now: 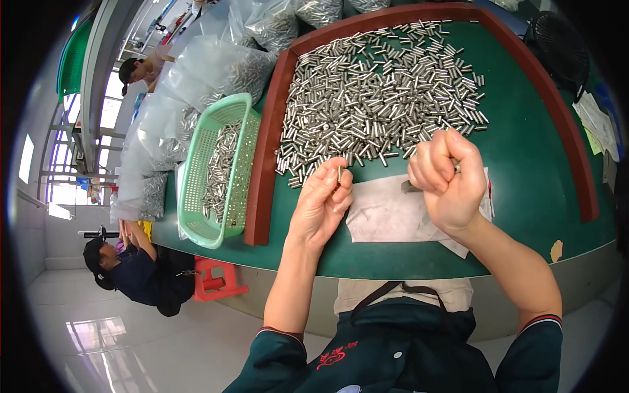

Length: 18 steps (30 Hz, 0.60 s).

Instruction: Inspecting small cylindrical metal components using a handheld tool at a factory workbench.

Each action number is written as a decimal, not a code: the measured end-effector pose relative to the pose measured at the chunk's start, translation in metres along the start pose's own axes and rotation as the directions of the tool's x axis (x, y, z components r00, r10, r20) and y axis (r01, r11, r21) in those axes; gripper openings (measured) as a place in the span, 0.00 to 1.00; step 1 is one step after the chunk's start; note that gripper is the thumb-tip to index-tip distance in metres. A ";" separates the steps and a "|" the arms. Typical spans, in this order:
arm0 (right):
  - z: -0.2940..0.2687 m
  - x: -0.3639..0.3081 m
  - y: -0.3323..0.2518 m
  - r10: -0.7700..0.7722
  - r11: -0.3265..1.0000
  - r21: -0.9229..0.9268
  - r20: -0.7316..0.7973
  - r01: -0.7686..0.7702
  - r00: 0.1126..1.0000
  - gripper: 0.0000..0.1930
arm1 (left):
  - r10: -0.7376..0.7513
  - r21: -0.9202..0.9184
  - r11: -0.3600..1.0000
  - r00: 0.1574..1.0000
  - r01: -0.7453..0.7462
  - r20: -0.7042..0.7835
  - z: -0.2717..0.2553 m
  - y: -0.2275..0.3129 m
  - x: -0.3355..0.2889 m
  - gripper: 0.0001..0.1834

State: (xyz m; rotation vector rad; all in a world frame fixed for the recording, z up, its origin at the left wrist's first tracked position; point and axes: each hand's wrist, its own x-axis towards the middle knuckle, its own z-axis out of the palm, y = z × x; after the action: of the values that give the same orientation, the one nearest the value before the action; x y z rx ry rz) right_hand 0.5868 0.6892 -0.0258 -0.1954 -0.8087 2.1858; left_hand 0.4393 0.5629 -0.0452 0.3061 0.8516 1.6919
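Observation:
My left hand (321, 202) is closed in a pinch. A small metal pin (339, 174) stands upright between its thumb and fingers. To its right, my right hand (449, 180) is curled into a fist above a stained white cloth (380, 213). A dark end of something shows at the fist's left side, but the fingers hide what it is. Just beyond both hands spreads a wide heap of short, shiny metal pins (380, 92) on the green tabletop (524, 131).
A reddish-brown wooden frame (263, 157) borders the heap. Left of it stands a light green plastic basket (191, 170) part filled with pins. Clear bags (246, 69) of pins line the far left. A black fan (557, 46) sits far right. Two other people are at left.

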 end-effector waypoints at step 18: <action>-0.004 0.006 -0.008 -0.038 0.999 -0.031 -0.033 0.037 0.999 0.19 | 0.143 0.781 -0.511 0.860 -0.359 0.489 0.031 0.006 0.039 0.03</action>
State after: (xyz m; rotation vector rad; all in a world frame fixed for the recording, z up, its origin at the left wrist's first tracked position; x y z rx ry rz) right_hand 0.5890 0.6997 -0.0227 -0.2292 -0.8206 2.1310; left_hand 0.4420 0.6103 -0.0284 2.1233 2.2052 0.5949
